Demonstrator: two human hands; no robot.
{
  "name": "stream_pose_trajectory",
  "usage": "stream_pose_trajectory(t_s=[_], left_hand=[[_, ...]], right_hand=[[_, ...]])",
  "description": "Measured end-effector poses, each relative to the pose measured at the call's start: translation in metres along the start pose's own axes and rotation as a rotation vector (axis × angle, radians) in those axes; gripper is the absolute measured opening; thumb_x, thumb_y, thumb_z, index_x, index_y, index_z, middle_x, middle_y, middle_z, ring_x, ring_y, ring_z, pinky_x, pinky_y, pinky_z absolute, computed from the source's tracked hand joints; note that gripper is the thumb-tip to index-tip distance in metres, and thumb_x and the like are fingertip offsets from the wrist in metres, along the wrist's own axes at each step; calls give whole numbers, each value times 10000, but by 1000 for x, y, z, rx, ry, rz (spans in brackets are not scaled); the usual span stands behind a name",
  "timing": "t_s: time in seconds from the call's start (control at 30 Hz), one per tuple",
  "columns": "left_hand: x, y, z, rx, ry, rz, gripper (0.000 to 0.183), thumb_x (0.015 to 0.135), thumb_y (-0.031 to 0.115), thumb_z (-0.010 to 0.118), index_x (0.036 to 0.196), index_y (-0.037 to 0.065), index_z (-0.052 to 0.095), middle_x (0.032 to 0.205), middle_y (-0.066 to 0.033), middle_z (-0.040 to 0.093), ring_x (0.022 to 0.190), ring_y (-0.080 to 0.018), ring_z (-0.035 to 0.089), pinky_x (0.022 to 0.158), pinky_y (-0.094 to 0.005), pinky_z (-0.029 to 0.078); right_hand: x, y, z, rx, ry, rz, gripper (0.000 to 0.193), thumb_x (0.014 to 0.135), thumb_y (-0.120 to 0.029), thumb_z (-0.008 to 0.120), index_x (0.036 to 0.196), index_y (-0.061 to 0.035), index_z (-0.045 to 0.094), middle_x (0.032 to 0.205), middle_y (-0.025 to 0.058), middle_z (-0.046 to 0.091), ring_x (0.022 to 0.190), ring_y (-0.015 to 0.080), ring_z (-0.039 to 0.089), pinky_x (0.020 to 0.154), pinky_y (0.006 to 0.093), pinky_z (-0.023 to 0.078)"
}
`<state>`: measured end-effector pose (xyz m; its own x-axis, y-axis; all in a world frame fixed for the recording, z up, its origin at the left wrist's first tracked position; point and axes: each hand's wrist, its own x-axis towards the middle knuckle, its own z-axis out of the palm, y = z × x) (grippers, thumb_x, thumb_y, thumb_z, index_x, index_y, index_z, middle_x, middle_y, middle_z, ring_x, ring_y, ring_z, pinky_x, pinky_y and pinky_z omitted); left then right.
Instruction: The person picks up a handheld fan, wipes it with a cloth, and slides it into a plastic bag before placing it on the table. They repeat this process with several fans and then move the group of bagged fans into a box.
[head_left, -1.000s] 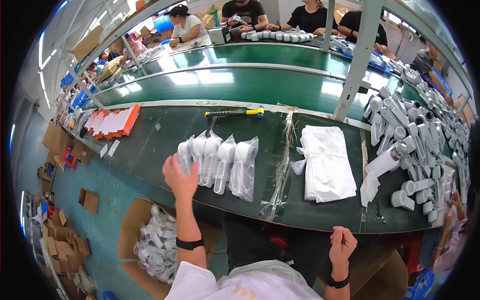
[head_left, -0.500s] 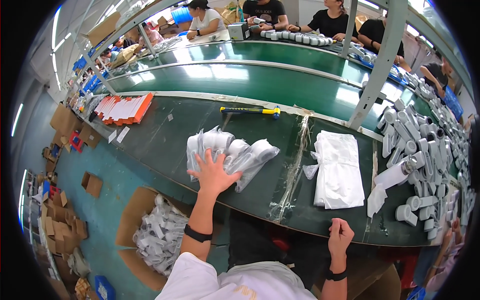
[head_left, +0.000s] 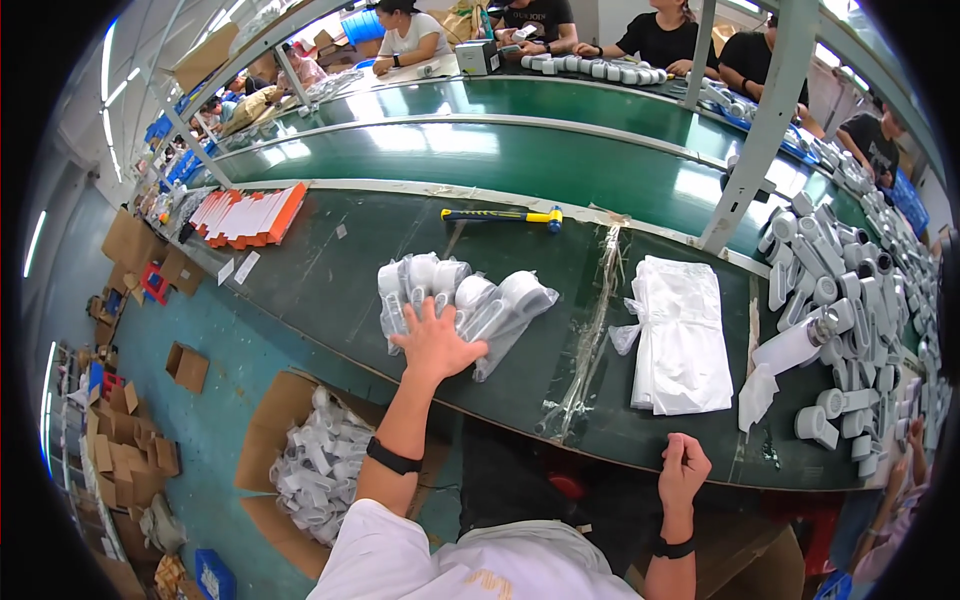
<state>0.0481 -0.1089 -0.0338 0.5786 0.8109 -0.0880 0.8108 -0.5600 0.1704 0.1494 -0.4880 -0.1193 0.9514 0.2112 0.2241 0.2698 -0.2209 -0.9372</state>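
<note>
A second earlier the clear-bagged, pale plastic pieces with round heads and long handles (head_left: 522,291) had lain in an even row on the dark green tabletop (head_left: 325,285), my left grip (head_left: 432,345) at their left end; now it rested over them, fingers spread wide, and they bunched and slanted beneath it. My right grip (head_left: 684,470) stayed folded in at the tabletop's front edge. Beyond ran a glossy green surface (head_left: 560,162) with people seated behind; below, an open brown cardboard carton (head_left: 262,435) stood on the teal floor (head_left: 220,420). The bag film looked crinkled and shiny, the flat white stack of thin sheets (head_left: 683,350) softly creased, the yellow-and-black hammer (head_left: 500,216) slim and straight.
</note>
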Motion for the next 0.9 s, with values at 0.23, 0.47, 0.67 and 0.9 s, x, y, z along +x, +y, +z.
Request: stream_pose_trajectory(t_s=[0.23,0.47,0.67,0.9], left_hand=[[2,2,-2,1,2,-24,710,586,467,731,1183,94,643,1419,-118,404,1363,-411,267,925,-753,306],[1,3,-1,6,28,-7,700,589,465,725,1179,96,651,1397,-115,420,1359,-413,276,937,-739,306],[6,5,0,28,-3,-39,703,596,470,717,1185,91,651,1386,-117,427,1369,-415,271,948,-735,302],[1,2,2,20,47,-17,695,575,477,730,1131,65,667,1350,-110,457,1350,-379,304,967,-732,299]], right_hand=[[-1,-4,2,-28,10,-21,185,952,-140,610,878,21,662,643,-7,562,567,41,462,506,210,352],[0,-6,3,-30,18,-37,182,943,-132,618,855,22,656,646,7,564,577,62,482,524,220,379],[-1,-3,1,-38,7,-36,201,957,-156,606,892,24,666,662,-1,577,599,52,491,542,212,379],[-3,-5,0,-74,22,-70,169,936,-131,625,860,17,656,648,28,575,579,78,505,535,234,400]])
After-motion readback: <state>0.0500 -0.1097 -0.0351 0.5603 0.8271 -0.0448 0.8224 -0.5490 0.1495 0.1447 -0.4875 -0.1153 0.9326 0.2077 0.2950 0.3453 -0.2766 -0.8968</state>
